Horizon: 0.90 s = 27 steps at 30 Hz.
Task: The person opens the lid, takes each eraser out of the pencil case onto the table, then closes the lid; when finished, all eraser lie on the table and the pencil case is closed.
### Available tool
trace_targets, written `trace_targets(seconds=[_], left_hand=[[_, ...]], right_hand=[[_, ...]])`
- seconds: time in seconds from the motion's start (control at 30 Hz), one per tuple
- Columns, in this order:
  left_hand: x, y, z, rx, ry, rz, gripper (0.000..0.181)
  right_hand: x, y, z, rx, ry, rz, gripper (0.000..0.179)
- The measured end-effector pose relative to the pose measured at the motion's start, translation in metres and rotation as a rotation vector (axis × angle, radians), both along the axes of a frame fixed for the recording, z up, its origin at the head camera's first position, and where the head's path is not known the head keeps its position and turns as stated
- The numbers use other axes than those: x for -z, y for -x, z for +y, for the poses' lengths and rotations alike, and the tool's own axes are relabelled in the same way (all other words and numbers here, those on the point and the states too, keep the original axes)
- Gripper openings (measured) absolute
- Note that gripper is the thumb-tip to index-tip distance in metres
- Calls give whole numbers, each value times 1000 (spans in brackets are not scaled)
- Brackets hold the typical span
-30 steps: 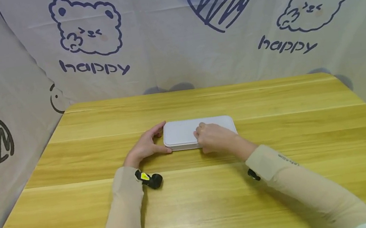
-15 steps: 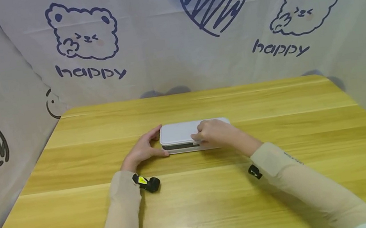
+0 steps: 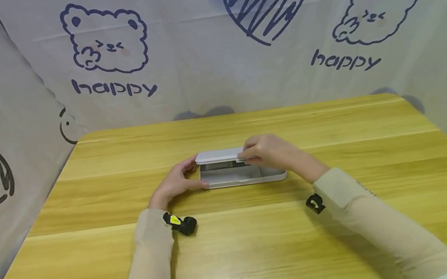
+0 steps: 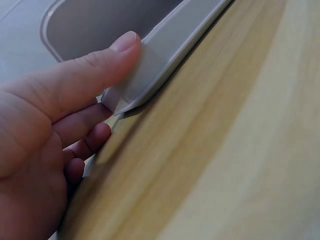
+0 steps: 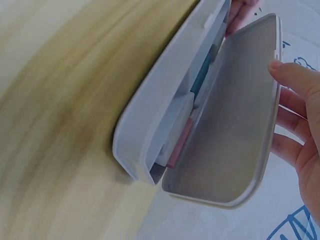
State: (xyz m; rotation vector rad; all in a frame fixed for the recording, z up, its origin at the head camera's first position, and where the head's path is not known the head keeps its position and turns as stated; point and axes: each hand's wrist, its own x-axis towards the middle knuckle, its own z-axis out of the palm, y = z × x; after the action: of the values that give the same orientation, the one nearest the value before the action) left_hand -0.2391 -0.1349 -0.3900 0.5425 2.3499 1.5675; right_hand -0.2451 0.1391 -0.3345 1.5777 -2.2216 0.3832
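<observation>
A pale grey pencil case (image 5: 152,112) lies on the table, its hinged lid (image 5: 230,107) tilted up and back. My left hand (image 3: 174,183) grips the case's left end, thumb at the front corner and fingers round the side. With thumb and fingertips, my right hand (image 3: 271,154) pinches the lid's front edge near its middle. Inside, the right wrist view shows a slim teal item (image 5: 201,75), plus a white block (image 5: 176,130) beside a pink one (image 5: 181,142). A divider crosses the case's interior in the head view.
The wood-grain table (image 3: 240,252) stretches round the case on all sides. White cloth (image 3: 196,76) with drawn bears and hearts hangs behind it and along the left. Small black cameras (image 3: 184,223) are strapped at both sleeve cuffs.
The closed lid has been raised by my right hand, which has moved up and back with it, so the case's inside now shows. My left hand has stayed at the left end.
</observation>
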Motion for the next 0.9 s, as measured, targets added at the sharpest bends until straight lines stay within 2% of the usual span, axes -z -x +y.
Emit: trace_targets(seconds=[0.13, 0.3, 0.43, 0.57, 0.9], left_hand=[[11, 6, -3, -22, 25, 33, 84], [10, 6, -1, -31, 32, 47, 75], [9, 6, 0, -49, 35, 10, 70], [8, 5, 0, -53, 37, 6, 67], [8, 6, 1, -54, 27, -2, 68]], right_hand=[[-4, 3, 1, -3, 46, 3, 18], [-7, 7, 2, 12, 107, 38, 14], [-10, 11, 0, 55, 133, 105, 9], [-10, 16, -2, 98, 162, 155, 7], [-10, 32, -3, 141, 234, 196, 7]])
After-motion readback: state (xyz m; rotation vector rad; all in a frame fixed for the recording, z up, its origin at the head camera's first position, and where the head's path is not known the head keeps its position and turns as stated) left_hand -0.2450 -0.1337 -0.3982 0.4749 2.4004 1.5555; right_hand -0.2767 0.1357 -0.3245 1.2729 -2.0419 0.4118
